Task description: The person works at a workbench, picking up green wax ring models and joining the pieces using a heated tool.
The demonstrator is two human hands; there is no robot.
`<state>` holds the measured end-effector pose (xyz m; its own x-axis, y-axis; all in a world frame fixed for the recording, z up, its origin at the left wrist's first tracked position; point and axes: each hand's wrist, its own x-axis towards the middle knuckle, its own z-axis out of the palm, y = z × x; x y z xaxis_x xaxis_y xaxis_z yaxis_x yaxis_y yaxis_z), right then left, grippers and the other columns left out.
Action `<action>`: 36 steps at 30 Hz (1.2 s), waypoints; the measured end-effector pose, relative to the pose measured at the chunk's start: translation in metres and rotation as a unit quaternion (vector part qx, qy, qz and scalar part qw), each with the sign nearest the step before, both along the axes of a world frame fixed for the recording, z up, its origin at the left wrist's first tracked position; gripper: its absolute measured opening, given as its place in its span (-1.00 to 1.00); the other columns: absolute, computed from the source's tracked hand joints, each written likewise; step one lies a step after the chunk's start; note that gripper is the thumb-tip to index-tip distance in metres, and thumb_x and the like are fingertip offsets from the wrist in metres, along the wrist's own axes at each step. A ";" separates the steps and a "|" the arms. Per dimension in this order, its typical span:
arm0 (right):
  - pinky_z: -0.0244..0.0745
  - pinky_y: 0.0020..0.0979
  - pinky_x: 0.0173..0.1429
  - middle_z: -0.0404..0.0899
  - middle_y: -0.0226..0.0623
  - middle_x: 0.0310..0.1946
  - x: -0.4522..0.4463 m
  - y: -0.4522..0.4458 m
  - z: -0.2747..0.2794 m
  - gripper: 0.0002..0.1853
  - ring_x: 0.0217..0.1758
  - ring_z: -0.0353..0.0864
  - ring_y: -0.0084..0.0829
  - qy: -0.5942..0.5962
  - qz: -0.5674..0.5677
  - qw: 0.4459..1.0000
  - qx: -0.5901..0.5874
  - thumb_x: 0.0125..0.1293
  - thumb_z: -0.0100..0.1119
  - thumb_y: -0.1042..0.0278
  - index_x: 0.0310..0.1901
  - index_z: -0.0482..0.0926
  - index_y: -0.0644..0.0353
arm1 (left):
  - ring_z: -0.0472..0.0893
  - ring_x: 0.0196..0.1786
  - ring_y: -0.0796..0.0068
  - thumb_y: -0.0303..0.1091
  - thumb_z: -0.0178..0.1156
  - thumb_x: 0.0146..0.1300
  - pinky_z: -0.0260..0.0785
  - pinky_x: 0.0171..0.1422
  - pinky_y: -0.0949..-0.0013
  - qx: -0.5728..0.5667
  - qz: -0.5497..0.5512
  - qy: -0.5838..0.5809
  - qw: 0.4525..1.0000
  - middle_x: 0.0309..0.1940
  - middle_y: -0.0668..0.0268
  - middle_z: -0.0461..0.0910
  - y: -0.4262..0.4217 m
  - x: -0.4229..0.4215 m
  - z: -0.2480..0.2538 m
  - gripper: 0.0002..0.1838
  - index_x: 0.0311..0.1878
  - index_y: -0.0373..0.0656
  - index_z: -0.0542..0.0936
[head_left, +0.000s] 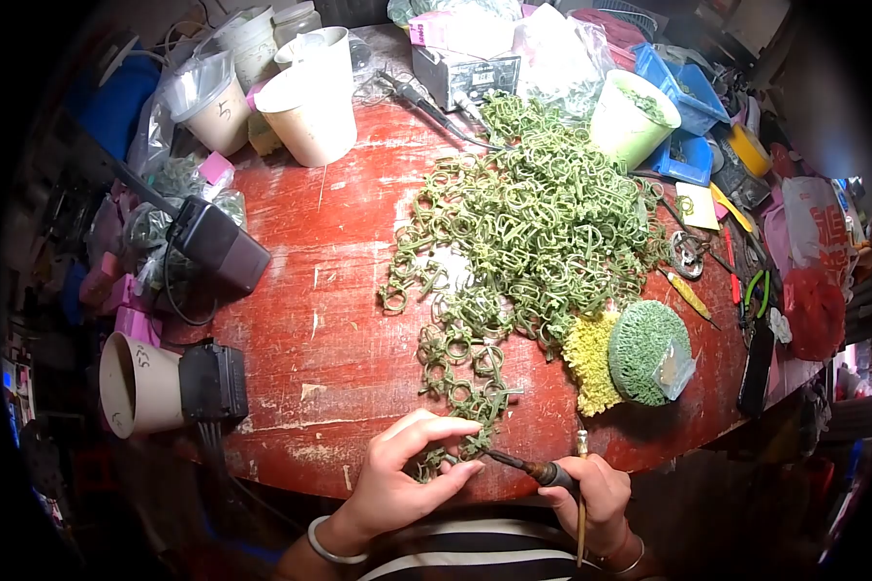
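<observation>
Between the thumb and forefinger of my left hand (407,470) is a small green ring-shaped piece (475,444); the hand is closed on it. My right hand (599,494) grips a dark-handled heated pen, like a soldering iron (543,472), whose thin tip points left and meets or nearly meets that piece. A slim wooden-handled tool with a metal collar (582,504) stands upright in the same hand. Just beyond my left hand, more green rings (460,363) trail down from a large heap of green ring pieces (552,213).
A yellow sponge-like pad (591,363) and a round green pad (649,349) lie right of the heap. Pliers (763,293) and a yellow-handled tool (686,295) are farther right. White buckets (310,111), a control box (465,77) and a black lamp-like box (218,247) surround the red table (300,320).
</observation>
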<state>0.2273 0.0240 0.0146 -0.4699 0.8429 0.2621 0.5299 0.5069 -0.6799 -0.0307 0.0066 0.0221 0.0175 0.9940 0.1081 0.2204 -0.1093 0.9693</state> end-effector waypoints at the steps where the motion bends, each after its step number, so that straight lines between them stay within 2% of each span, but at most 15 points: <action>1: 0.47 -0.34 -0.47 0.56 -0.29 -0.48 0.000 0.000 0.000 -0.70 -0.54 0.57 -0.29 0.000 0.000 1.000 0.000 0.23 0.54 0.23 -0.17 0.65 0.23 | 0.63 -0.24 0.50 -0.56 0.50 0.14 0.49 -0.10 0.44 -0.002 0.000 0.001 1.000 -0.23 0.25 0.65 0.000 0.000 0.000 -0.58 0.10 -0.24 0.70; 8: 0.46 -0.34 -0.47 0.57 -0.29 -0.49 0.000 0.000 0.000 -0.69 -0.54 0.56 -0.29 -0.005 0.000 1.000 -0.001 0.24 0.53 0.22 -0.17 0.65 0.23 | 0.60 -0.23 0.49 -0.53 0.55 0.10 0.44 -0.10 0.42 -0.015 0.009 -0.001 1.000 -0.24 0.28 0.65 -0.002 0.001 -0.001 -0.58 0.06 -0.23 0.71; 10: 0.47 -0.35 -0.46 0.59 -0.30 -0.48 0.002 -0.001 -0.004 -0.69 -0.54 0.56 -0.30 0.045 -0.012 0.999 0.012 0.24 0.53 0.21 -0.17 0.66 0.23 | 0.60 -0.21 0.49 -0.54 0.54 0.10 0.45 -0.08 0.42 -0.012 0.005 -0.005 1.000 -0.23 0.28 0.65 -0.001 0.000 -0.001 -0.59 0.05 -0.23 0.71; 13: 0.47 -0.34 -0.46 0.61 -0.30 -0.47 0.013 -0.001 0.001 -0.68 -0.53 0.57 -0.31 0.016 -0.047 0.998 0.035 0.25 0.53 0.18 -0.17 0.66 0.23 | 0.62 -0.22 0.48 -0.58 0.48 0.14 0.49 -0.08 0.41 0.003 0.002 -0.006 1.000 -0.22 0.25 0.65 -0.001 -0.001 -0.003 -0.61 0.07 -0.23 0.71; 14: 0.49 -0.32 -0.43 0.63 -0.27 -0.45 0.018 -0.001 0.004 -0.65 -0.51 0.59 -0.28 -0.002 -0.062 0.997 0.043 0.25 0.53 0.14 -0.17 0.66 0.24 | 0.63 -0.19 0.47 -0.62 0.43 0.16 0.50 -0.05 0.42 -0.005 0.008 -0.018 1.000 -0.19 0.25 0.65 -0.001 0.000 -0.001 -0.63 0.06 -0.23 0.71; 16: 0.51 -0.31 -0.34 0.63 -0.23 -0.42 0.022 -0.001 0.014 -0.59 -0.46 0.63 -0.27 -0.063 -0.138 0.984 0.091 0.38 0.39 -0.03 -0.21 0.66 0.24 | 0.65 -0.15 0.46 -0.65 0.37 0.17 0.52 -0.02 0.42 0.004 0.006 -0.031 1.000 -0.16 0.24 0.66 -0.002 -0.002 -0.004 -0.65 0.04 -0.24 0.71; 18: 0.51 -0.27 -0.34 0.61 -0.19 -0.40 0.037 0.000 0.022 -0.61 -0.45 0.63 -0.21 -0.108 -0.162 0.975 0.107 0.38 0.39 0.00 -0.20 0.65 0.25 | 0.67 -0.12 0.46 -0.67 0.34 0.17 0.53 0.00 0.42 -0.007 0.007 -0.037 0.999 -0.15 0.23 0.66 -0.002 -0.002 -0.003 -0.69 0.00 -0.25 0.71; 19: 0.49 -0.26 -0.34 0.58 -0.16 -0.41 0.040 0.002 0.028 -0.66 -0.44 0.62 -0.14 -0.132 -0.173 0.967 0.130 0.39 0.39 0.08 -0.17 0.64 0.26 | 0.67 -0.12 0.45 -0.67 0.34 0.17 0.53 0.01 0.41 -0.007 0.010 -0.042 0.999 -0.15 0.23 0.66 -0.003 -0.003 -0.005 -0.70 -0.02 -0.25 0.71; 23: 0.40 -0.21 -0.41 0.51 -0.20 -0.43 0.054 0.003 0.032 -0.70 -0.48 0.53 -0.10 -0.195 -0.185 0.956 0.118 0.22 0.51 0.33 -0.11 0.63 0.27 | 0.66 -0.09 0.42 -0.68 0.33 0.16 0.51 0.06 0.39 0.001 0.026 -0.058 0.998 -0.14 0.23 0.66 -0.004 -0.001 -0.011 -0.73 -0.06 -0.26 0.71; 26: 0.40 -0.21 -0.41 0.51 -0.19 -0.43 0.053 0.004 0.027 -0.71 -0.48 0.52 -0.11 -0.220 -0.184 0.953 0.098 0.20 0.52 0.39 -0.13 0.62 0.27 | 0.65 -0.05 0.40 -0.68 0.32 0.16 0.49 0.12 0.38 -0.012 0.040 -0.069 0.997 -0.13 0.23 0.65 -0.005 0.000 -0.011 -0.72 -0.04 -0.26 0.71; 30: 0.40 -0.20 -0.40 0.49 -0.18 -0.43 0.049 0.003 0.025 -0.74 -0.46 0.53 -0.11 -0.156 -0.213 0.956 0.131 0.22 0.50 0.39 -0.14 0.62 0.24 | 0.64 -0.02 0.40 -0.67 0.30 0.17 0.47 0.16 0.37 -0.030 0.056 -0.055 0.996 -0.13 0.23 0.65 -0.005 -0.002 -0.004 -0.72 -0.04 -0.25 0.72; 32: 0.40 -0.21 -0.39 0.50 -0.17 -0.43 0.051 0.006 0.024 -0.75 -0.45 0.53 -0.09 -0.212 -0.195 0.953 0.090 0.23 0.49 0.40 -0.15 0.61 0.27 | 0.63 0.00 0.40 -0.66 0.29 0.18 0.46 0.18 0.38 -0.034 0.050 -0.059 0.996 -0.11 0.23 0.64 -0.006 -0.003 -0.006 -0.72 -0.03 -0.25 0.73; 34: 0.42 -0.21 -0.38 0.52 -0.16 -0.42 0.047 0.004 0.026 -0.76 -0.44 0.54 -0.09 -0.187 -0.202 0.956 0.103 0.26 0.47 0.39 -0.15 0.61 0.28 | 0.63 0.01 0.41 -0.66 0.28 0.18 0.46 0.18 0.38 -0.032 0.050 -0.065 0.996 -0.11 0.24 0.64 -0.005 -0.003 -0.006 -0.72 -0.04 -0.24 0.73; 36: 0.43 -0.21 -0.37 0.54 -0.16 -0.41 0.045 0.001 0.023 -0.75 -0.44 0.55 -0.09 -0.111 -0.196 0.969 0.103 0.29 0.46 0.33 -0.15 0.61 0.28 | 0.63 0.01 0.41 -0.66 0.28 0.18 0.46 0.18 0.38 -0.036 0.053 -0.070 0.996 -0.10 0.24 0.63 -0.007 -0.003 -0.007 -0.72 -0.04 -0.24 0.73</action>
